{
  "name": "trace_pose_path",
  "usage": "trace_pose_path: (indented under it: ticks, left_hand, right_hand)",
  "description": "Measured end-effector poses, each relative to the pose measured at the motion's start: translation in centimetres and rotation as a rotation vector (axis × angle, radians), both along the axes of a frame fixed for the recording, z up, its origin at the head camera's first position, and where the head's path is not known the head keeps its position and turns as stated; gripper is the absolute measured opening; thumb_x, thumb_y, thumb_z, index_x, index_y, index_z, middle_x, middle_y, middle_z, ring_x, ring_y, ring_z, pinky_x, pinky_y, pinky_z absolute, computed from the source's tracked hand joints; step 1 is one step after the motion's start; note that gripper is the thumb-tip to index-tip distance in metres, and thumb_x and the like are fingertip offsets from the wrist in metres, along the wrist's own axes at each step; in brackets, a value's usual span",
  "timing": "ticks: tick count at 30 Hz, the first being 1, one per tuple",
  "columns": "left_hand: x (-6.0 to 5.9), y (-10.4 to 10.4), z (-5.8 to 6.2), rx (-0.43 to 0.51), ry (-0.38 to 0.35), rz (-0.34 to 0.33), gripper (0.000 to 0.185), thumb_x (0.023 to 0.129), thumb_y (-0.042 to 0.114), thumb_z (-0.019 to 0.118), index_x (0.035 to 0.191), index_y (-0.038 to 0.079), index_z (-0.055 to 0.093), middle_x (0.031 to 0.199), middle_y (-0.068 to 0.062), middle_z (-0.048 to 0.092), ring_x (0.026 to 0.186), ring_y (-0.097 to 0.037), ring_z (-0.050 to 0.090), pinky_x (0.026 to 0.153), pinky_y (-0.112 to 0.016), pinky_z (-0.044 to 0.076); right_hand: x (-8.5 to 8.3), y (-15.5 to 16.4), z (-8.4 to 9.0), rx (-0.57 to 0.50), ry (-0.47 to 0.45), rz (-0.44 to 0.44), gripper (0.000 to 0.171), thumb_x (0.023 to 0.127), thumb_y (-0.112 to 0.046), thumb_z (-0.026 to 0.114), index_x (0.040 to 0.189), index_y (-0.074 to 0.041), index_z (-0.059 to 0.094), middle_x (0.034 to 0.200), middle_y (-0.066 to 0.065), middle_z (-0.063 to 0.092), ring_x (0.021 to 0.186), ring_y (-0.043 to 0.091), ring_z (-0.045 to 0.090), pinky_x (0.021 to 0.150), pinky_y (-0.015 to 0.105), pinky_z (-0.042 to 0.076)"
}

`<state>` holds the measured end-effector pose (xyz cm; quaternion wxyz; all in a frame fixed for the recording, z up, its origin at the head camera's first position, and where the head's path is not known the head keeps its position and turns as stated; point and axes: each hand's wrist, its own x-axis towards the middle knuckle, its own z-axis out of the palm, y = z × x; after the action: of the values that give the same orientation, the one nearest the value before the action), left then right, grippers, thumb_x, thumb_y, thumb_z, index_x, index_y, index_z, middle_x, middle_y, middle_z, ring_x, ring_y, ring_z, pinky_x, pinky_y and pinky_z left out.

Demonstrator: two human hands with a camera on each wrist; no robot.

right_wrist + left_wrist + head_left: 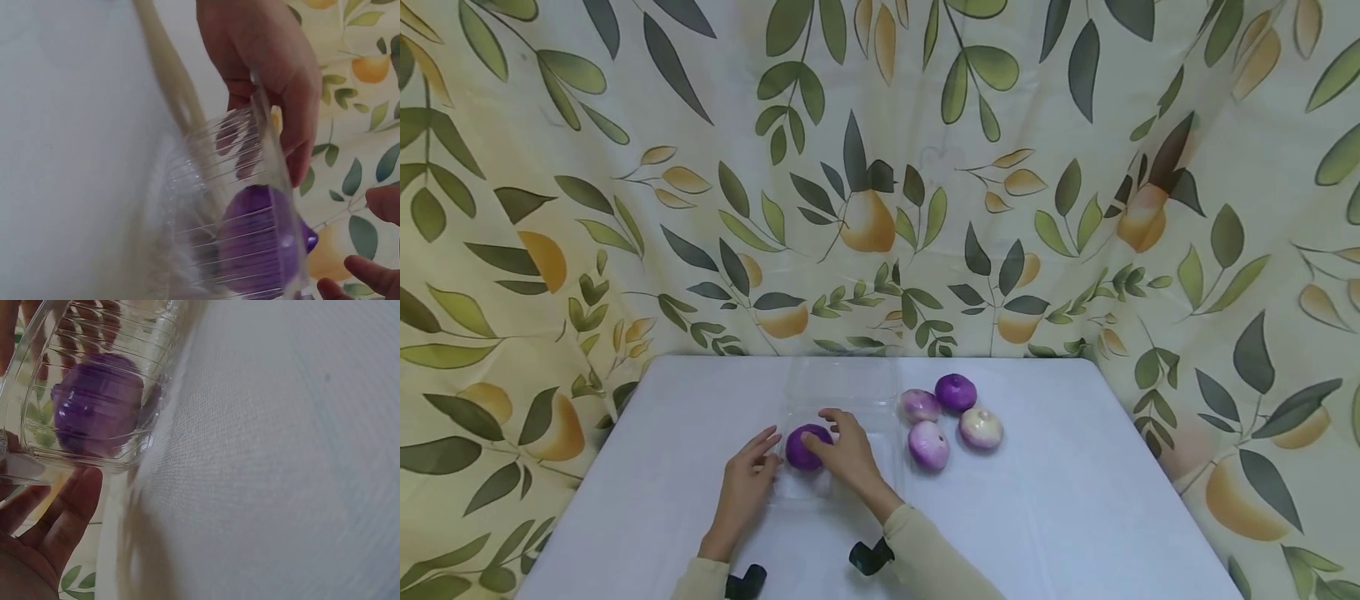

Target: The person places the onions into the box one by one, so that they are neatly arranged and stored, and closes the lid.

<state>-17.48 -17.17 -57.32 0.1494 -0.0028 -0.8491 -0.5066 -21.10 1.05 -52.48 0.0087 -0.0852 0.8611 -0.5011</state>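
A dark purple onion sits in the left part of a clear plastic clamshell box, whose lid lies folded back. My right hand hovers over the box with thumb and fingers spread beside the onion; in the right wrist view a gap shows between its fingers and the onion. My left hand stands at the box's left side. In the left wrist view its extended fingers are right at the box wall, with the ribbed plastic partly veiling the onion.
Right of the box several onions lie grouped on the white table: a dark purple one, a pale one and two light purple ones, the nearer one close to the box. A leaf-patterned curtain hangs behind.
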Motion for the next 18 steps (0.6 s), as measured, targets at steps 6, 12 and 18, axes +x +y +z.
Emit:
trace_pose_path:
  ticks: [6,12,18]
  left_hand:
    - [0.7,0.2,-0.3,0.002,-0.05,0.001,0.034,0.091,0.003,0.061,0.124,0.003,0.067,0.141,-0.004,0.059,0.08,-0.013,0.068,0.058,-0.02,0.053]
    - [0.3,0.1,0.1,0.006,-0.051,0.003,0.034,0.093,0.005,0.061,0.126,0.005,0.066,0.143,-0.002,0.057,0.084,-0.015,0.068,0.059,-0.02,0.054]
    - [0.1,0.1,0.1,0.004,-0.067,0.013,0.034,0.092,0.005,0.061,0.125,0.005,0.067,0.143,-0.003,0.057,0.08,-0.011,0.067,0.058,-0.02,0.054]
  right_hand:
    - [1.1,0.6,0.6,-0.059,0.006,0.007,0.051,0.087,-0.038,0.07,0.127,-0.009,0.061,0.129,0.012,0.061,0.117,0.034,0.059,0.092,0.049,0.052]
    - [1.2,0.9,1.6,-0.118,0.052,0.021,0.048,0.088,-0.034,0.07,0.126,-0.007,0.061,0.127,0.012,0.062,0.113,0.033,0.061,0.091,0.048,0.053]
    - [1.8,1.5,1.6,-0.151,0.096,0.029,0.045,0.089,-0.031,0.069,0.125,-0.007,0.061,0.126,0.013,0.063,0.11,0.036,0.063,0.09,0.053,0.053]
